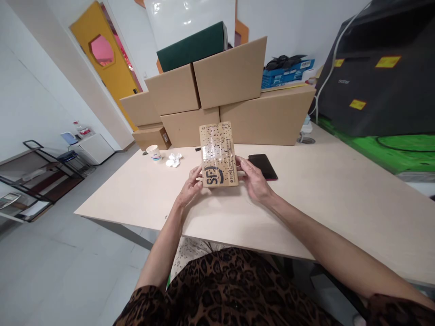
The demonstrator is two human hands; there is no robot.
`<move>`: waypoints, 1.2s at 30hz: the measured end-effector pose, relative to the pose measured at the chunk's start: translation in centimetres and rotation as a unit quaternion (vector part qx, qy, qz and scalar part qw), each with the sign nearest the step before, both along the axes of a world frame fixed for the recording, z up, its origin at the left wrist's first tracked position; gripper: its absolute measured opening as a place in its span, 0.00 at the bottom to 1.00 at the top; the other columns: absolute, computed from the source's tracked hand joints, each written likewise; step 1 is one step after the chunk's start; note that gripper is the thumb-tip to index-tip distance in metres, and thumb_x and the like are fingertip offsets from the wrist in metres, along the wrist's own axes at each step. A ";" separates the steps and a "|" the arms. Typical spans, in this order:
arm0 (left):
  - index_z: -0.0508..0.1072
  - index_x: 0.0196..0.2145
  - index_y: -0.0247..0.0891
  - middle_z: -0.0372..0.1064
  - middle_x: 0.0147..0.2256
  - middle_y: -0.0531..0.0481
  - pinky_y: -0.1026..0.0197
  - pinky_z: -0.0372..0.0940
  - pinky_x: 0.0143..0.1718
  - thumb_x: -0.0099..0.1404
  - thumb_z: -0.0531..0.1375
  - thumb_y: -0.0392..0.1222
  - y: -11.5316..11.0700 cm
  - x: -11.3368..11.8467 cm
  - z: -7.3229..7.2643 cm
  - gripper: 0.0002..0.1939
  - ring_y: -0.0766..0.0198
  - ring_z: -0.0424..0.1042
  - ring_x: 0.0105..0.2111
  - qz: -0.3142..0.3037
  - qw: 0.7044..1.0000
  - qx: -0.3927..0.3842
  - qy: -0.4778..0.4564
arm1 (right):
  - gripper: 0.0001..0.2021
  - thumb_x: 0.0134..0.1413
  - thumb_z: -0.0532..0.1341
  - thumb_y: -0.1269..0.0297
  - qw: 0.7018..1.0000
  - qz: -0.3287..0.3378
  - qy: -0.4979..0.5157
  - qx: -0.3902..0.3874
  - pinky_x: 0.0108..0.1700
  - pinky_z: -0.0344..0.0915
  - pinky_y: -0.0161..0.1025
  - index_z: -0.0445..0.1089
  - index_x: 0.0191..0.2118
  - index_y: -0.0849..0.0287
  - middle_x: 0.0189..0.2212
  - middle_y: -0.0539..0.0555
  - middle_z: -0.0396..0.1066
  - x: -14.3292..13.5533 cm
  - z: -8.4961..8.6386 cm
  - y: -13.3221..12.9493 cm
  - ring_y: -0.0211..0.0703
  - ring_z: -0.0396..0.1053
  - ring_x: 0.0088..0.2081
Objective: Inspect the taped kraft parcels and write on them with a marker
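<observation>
Between my two hands a small brown cardboard box [217,151] stands tilted up over the table [210,208]. It carries dark speckles, black "SF" lettering and a strip of shiny clear tape. My left hand [190,186] grips its lower left edge, fingers partly behind it. On the lower right edge, my right hand [254,179] holds the other side. A dark tablet or phone [263,166] lies flat just beyond my right hand. To the left of the box are a crumpled white tissue [174,160] and a paper cup [154,153].
Large cardboard boxes [258,120] are stacked along the table's back, with a dark green binder [192,47] on top. A blue basket [287,74] of dark items sits at the back right. Beyond it stands a big black machine [370,86] on a green surface [384,149].
</observation>
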State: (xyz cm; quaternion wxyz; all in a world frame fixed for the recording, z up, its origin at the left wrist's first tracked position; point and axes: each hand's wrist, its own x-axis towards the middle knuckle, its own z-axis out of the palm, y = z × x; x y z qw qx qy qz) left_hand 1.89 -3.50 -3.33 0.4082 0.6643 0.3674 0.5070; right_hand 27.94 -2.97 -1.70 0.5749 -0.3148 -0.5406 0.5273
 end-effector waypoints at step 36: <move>0.65 0.67 0.43 0.68 0.66 0.35 0.40 0.64 0.67 0.62 0.70 0.61 0.6 1.1 -1.0 0.42 0.43 0.67 0.66 0.009 0.993 0.055 -0.105 | 0.21 0.47 0.76 0.57 0.986 0.007 0.165 0.034 0.71 0.59 0.57 0.83 0.49 0.46 0.59 0.52 0.78 -0.6 0.3 -0.7 0.52 0.70 0.63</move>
